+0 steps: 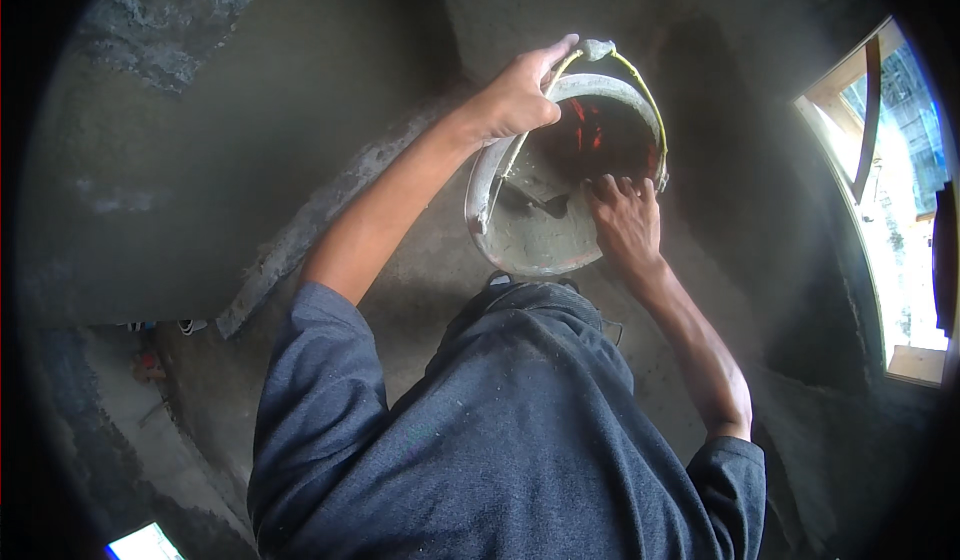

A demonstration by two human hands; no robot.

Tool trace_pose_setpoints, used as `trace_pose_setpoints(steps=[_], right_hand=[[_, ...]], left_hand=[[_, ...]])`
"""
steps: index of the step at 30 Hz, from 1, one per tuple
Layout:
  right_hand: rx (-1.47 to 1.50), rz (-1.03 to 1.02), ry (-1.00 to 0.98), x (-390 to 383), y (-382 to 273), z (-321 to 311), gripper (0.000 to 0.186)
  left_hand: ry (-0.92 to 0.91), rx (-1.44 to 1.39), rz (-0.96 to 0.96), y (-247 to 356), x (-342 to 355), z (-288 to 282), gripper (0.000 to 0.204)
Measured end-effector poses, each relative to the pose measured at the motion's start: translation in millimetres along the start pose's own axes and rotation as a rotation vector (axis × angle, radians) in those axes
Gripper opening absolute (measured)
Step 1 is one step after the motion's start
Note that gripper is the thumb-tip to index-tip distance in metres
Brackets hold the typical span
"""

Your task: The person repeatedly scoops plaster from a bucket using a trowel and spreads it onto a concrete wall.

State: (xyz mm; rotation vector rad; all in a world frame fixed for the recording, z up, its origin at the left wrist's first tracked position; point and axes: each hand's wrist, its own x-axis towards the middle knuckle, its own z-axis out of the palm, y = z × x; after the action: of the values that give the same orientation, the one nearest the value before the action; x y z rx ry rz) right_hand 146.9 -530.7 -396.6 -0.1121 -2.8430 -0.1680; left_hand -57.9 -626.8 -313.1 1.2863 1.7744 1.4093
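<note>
A round bucket (535, 252), crusted with grey cement, tilts in front of me with its mouth toward me. Its wire handle (645, 90) has a yellowish coating and a lump of cement at the top. My left hand (520, 95) is closed on the bucket's far left side, at the rim and handle, its index finger stretched along the wire. Over the right part of the mouth, my right hand (626, 222) has curled fingers; what they grip is hidden. A dark, thin tool-like shape (548, 204) shows inside the bucket, beside that hand. Reddish patches mark the inner wall.
Rough grey cement surfaces surround me. A raised cement edge (300, 228) runs diagonally on the left. At the right, a bright opening has a wooden frame (835, 125). Small items (150, 365) lie at lower left, and my feet are just below the bucket.
</note>
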Motion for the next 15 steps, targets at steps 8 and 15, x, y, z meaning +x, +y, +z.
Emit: trace_pose_setpoints(steps=[8,15], right_hand=[[0.023,-0.003,-0.042,-1,-6,2,0.03],[0.634,0.253,-0.275,-21,1,3,0.032]], left_hand=[[0.005,-0.031,-0.021,-2,2,5,0.086],[0.056,-0.176,-0.032,-21,2,10,0.087]])
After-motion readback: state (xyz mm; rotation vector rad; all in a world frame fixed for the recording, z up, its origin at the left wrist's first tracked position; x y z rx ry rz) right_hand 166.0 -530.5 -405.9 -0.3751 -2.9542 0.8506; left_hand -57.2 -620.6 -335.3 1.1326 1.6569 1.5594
